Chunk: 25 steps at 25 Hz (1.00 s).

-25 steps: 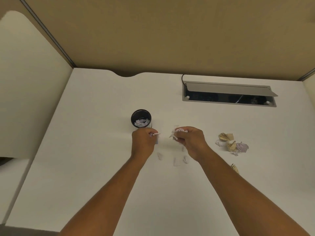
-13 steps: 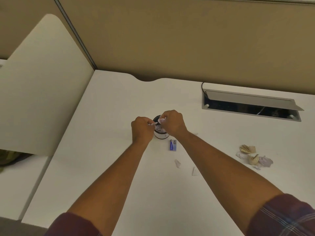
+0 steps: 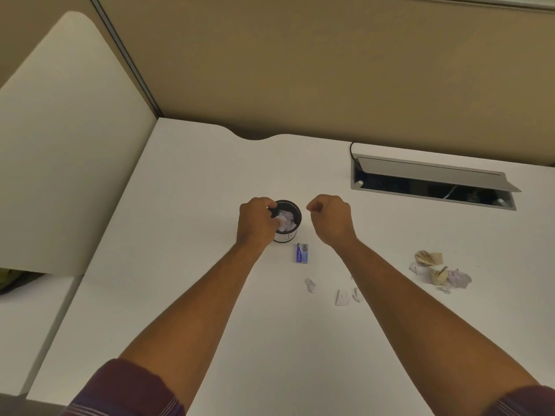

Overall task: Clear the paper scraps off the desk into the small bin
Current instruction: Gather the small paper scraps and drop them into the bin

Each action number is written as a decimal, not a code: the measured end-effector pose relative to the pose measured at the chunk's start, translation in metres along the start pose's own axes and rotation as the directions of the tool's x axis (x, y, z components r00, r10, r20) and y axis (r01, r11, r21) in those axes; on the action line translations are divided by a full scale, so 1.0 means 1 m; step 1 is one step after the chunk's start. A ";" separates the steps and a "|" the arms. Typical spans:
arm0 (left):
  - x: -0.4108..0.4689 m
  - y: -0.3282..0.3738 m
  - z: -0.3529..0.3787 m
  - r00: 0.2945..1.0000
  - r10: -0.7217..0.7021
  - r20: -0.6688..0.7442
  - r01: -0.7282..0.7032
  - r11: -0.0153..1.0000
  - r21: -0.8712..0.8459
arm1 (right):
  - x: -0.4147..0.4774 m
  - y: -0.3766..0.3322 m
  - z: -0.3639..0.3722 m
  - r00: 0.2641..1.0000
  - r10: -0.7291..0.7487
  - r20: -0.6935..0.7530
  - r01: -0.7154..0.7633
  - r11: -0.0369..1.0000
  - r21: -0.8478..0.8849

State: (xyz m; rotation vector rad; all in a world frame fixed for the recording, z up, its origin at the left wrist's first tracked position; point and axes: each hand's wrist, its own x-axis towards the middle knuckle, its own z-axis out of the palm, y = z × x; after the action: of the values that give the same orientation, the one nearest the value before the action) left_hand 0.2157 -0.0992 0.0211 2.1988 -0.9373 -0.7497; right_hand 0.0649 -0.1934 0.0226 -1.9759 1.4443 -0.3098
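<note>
The small bin (image 3: 295,210), round with a black rim, stands mid-desk with white scraps heaped inside. My left hand (image 3: 257,222) hovers over its left rim, fingers curled, with no scrap showing in them; whether they touch the rim I cannot tell. My right hand (image 3: 330,219) is just right of the bin, curled into a loose fist with nothing visible in it. Three small white scraps (image 3: 341,297) lie on the desk between my forearms. A pile of crumpled tan and white paper (image 3: 438,268) lies further right.
A small blue box (image 3: 301,253) lies just in front of the bin. An open cable hatch (image 3: 432,184) with a raised grey lid sits at the back right. A cream divider panel (image 3: 60,145) borders the white desk (image 3: 180,235) on the left.
Both hands carried scraps to the bin. The right hand has since drawn away to the right with nothing visible in it, and the left hand has moved over the bin's rim.
</note>
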 end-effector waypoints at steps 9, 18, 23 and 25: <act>-0.069 -0.012 0.035 0.954 0.252 -0.161 -0.249 0.968 0.037 | 0.004 0.086 -0.007 0.974 0.051 0.219 0.008 0.966 -0.259; -0.143 -0.043 0.128 0.937 0.053 0.344 -0.172 0.930 0.325 | -0.047 0.150 -0.011 0.834 -0.141 0.533 0.441 0.751 -0.491; -0.160 -0.025 0.163 0.938 0.066 0.339 -0.179 0.932 0.315 | -0.091 0.199 -0.035 0.828 -0.237 0.509 0.492 0.742 -0.455; -0.162 -0.016 0.171 0.936 0.074 0.345 -0.183 0.938 0.296 | -0.102 0.213 -0.042 0.832 -0.263 0.489 0.485 0.773 -0.410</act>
State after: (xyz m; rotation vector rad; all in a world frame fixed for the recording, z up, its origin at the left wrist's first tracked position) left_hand 0.0082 -0.0203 -0.0597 2.2976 -1.4513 -0.9768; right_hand -0.1560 -0.1519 -0.0607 -2.5850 0.8909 0.3602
